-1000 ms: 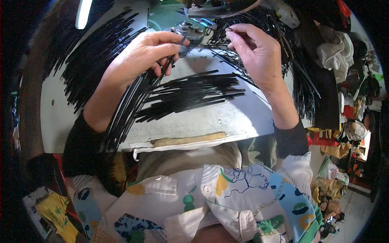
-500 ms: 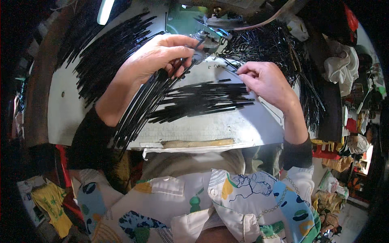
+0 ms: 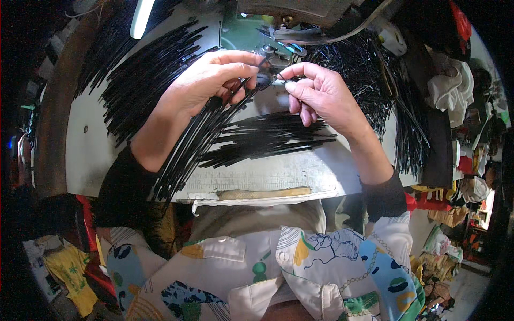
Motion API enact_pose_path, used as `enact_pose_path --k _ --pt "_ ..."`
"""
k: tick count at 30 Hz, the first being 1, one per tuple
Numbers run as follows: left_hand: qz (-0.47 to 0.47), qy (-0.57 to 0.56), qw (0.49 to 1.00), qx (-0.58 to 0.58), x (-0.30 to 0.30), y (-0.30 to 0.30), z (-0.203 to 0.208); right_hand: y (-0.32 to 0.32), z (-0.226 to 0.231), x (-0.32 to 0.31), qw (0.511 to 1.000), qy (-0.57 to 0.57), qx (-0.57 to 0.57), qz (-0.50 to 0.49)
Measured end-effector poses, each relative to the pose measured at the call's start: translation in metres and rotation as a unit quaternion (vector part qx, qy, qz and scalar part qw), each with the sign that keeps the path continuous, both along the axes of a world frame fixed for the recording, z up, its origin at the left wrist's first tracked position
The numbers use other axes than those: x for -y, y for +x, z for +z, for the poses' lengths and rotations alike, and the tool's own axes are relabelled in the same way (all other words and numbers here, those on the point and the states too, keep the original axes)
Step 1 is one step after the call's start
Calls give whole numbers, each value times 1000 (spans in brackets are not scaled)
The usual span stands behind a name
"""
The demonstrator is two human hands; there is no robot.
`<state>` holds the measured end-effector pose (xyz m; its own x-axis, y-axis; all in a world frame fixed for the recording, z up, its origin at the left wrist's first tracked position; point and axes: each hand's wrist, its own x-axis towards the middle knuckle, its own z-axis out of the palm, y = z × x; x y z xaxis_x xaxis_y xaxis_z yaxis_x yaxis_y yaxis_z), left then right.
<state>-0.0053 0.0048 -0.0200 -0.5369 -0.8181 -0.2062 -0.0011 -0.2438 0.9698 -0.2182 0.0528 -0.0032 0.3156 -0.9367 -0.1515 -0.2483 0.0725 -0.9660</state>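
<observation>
My left hand is closed around a bundle of thin black strips that slants down toward the table's front edge. One strip's end sticks up between its thumb and forefinger, close to the green machine. Just right of it, my right hand pinches a short dark end that looks like another black strip, its other fingers loosely curled. Most of that piece is hidden in shadow by the machine's metal parts. Below both hands lies a loose pile of black strips on the white tabletop.
More black strips lie in a thick layer on the left. A tangled heap of strips covers the right side and hangs toward the edge. A lit tube lamp is above. A rolled tan strip and white cloth run along the front edge.
My right hand has moved left and up, from over the strips at right to beside the left hand at the machine. The left hand has stayed nearly in place with its bundle.
</observation>
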Motion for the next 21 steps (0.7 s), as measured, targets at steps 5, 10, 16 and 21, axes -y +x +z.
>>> enact_pose_path --k 5,10,16,21 --pt "-1 3 1000 -14 2 1 0 -1 -1 1 1000 17 22 -2" --pt "1 16 1000 -11 2 -3 2 -2 0 2 999 14 44 -7" --pt "-3 -26 1000 5 14 -3 2 1 -1 14 997 1 68 -29" --pt "1 -20 1000 1 16 -3 1 0 -4 18 998 3 58 -24"
